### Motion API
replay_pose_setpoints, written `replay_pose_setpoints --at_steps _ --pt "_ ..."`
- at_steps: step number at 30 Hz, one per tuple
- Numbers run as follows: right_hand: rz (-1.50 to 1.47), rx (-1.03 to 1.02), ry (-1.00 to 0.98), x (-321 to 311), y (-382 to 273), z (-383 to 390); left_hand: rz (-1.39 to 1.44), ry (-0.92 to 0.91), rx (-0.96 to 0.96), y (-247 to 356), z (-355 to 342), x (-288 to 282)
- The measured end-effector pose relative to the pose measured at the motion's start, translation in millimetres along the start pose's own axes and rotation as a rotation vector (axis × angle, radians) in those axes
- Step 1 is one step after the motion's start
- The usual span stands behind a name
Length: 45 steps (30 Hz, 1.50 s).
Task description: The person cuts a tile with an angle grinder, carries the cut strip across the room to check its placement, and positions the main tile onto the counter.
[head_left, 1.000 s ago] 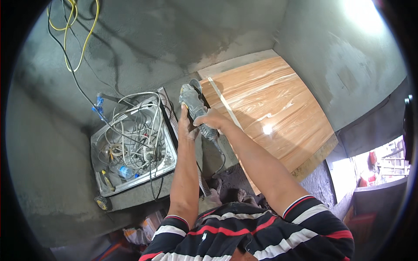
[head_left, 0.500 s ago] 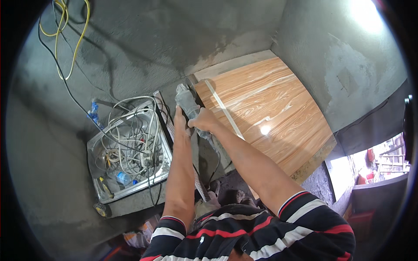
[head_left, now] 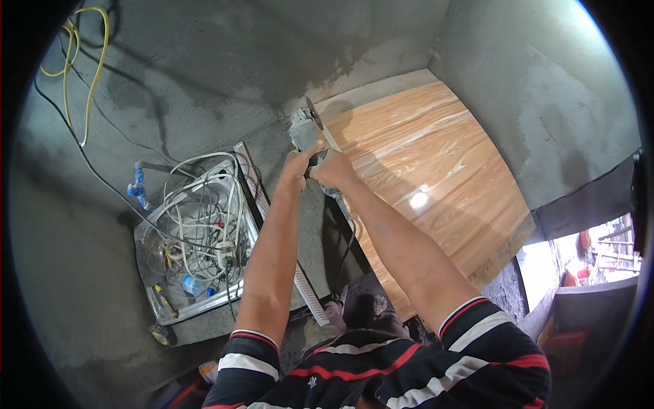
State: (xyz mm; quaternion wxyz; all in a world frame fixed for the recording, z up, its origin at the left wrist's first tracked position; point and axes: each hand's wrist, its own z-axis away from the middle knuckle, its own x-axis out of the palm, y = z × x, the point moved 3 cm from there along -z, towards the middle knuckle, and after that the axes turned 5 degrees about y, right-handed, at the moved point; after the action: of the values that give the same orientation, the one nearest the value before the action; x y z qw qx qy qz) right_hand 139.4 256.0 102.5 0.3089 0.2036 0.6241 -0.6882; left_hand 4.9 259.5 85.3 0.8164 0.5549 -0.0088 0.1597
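Observation:
A dusty grey angle grinder [head_left: 303,131] is gripped in both my hands, its thin cutting disc [head_left: 313,113] standing on edge. My left hand [head_left: 297,168] wraps round the body's left side. From the right, my right hand [head_left: 333,168] closes over the body beside it. Beneath the disc lies the left edge of a glossy wood-grain tile slab [head_left: 429,160], close to the back wall. Whether the disc touches the slab I cannot tell. A pale strip runs along the slab by the grinder, partly hidden by my right hand. The grinder's cord hangs down below my hands.
To the left, a metal sink [head_left: 197,312] holds tangled cables, a plastic bottle [head_left: 193,285] and a yellow-handled tool. A long perforated metal strip [head_left: 310,300] lies beside it. Yellow and black cords [head_left: 102,65] hang at the upper left. Grey cement walls [head_left: 225,54] surround the counter.
Both hands have brought the grinder to the right, toward the slab's left edge. Its disc now shows on edge. The view has shifted slightly.

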Motion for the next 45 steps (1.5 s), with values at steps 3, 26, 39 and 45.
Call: replay_pose_setpoints --at_steps 3,26,39,45 --pt "-0.022 -0.013 0.026 1.4 2.9 -9.5 -0.042 0.031 0.031 1.1 -9.6 1.3" --pt "-0.044 0.034 -0.028 -7.7 3.9 -24.2 -0.014 -0.020 0.028 2.3 -25.7 8.9" --pt "0.011 0.047 -0.055 -8.8 2.4 -23.8 0.013 -0.013 0.034 -0.2 -27.0 6.2" --pt "0.024 0.043 -0.041 -10.6 -0.6 -21.7 0.040 -0.009 0.030 -1.5 -28.9 6.2"
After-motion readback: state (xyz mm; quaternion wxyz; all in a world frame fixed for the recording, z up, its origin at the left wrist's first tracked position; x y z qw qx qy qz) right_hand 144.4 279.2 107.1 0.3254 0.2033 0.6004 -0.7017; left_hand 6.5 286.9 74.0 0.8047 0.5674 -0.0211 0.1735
